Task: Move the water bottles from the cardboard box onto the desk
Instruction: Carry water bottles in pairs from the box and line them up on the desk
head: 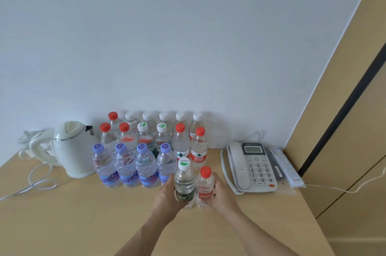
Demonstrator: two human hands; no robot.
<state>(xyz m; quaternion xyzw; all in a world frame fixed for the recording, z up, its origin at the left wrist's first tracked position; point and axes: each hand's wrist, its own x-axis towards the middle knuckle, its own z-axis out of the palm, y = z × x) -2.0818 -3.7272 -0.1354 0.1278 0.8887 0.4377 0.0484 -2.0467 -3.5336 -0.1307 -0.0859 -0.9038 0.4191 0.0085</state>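
Grip of left hand (167,195) is wrapped round green-capped bottle (184,182); right hand (221,193) is curled round smaller red-capped bottle (205,186). Both are held upright, side by side, at the bench (83,224), before rowed bottles (144,151).

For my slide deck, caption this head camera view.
Left hand and right hand set two water bottles beside rows already on the desk.

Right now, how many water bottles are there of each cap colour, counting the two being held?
Red caps: 6
Plain white caps: 5
White caps with a green mark: 3
Purple caps: 4
Total: 18 bottles, counting the green-marked bottle in the left hand and the red-capped bottle in the right hand.
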